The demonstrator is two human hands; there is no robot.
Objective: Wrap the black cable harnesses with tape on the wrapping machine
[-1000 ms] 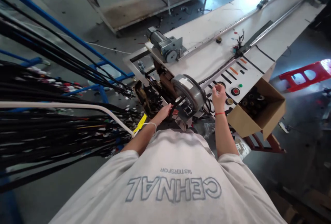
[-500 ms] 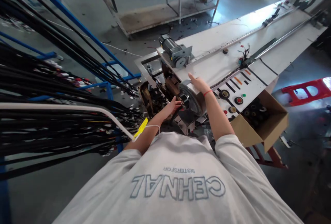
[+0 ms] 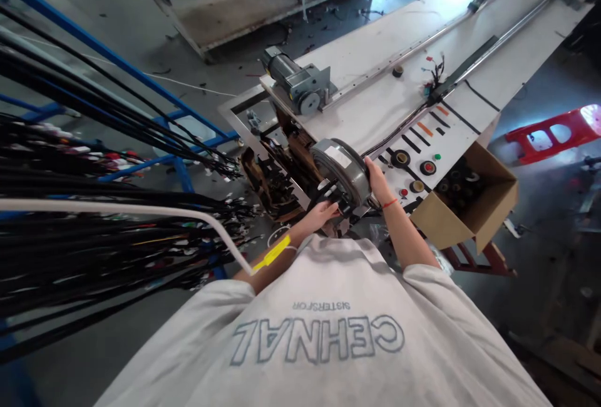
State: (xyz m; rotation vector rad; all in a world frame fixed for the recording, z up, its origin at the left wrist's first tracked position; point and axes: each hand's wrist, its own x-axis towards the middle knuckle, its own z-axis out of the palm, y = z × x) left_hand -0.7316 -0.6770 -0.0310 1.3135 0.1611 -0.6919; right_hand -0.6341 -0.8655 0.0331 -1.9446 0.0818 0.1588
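A thick grey roll of band material [image 3: 340, 169] with a white label on its rim stands tilted at the near end of the workbench. My right hand [image 3: 377, 183] is pressed closed against the roll's right side, with a red string around the wrist. At its near left side, my left hand [image 3: 323, 213] has its fingers curled on the black hub part [image 3: 334, 193]; the fingertips are partly hidden. A white cord with a yellow tag [image 3: 272, 254] passes by my left forearm.
The long white workbench [image 3: 366, 106] carries a motor [image 3: 295, 81], a wire bunch [image 3: 436, 81] and several tape rolls. An open cardboard box [image 3: 488, 206] stands at right, near a red plastic stool [image 3: 554, 138]. Black cable bundles [image 3: 94, 225] hang on a blue rack [image 3: 94, 31] at left.
My right hand has moved from the roll's top down to its right side. My left hand has shifted slightly nearer me along the hub. The camera view has tilted downward.
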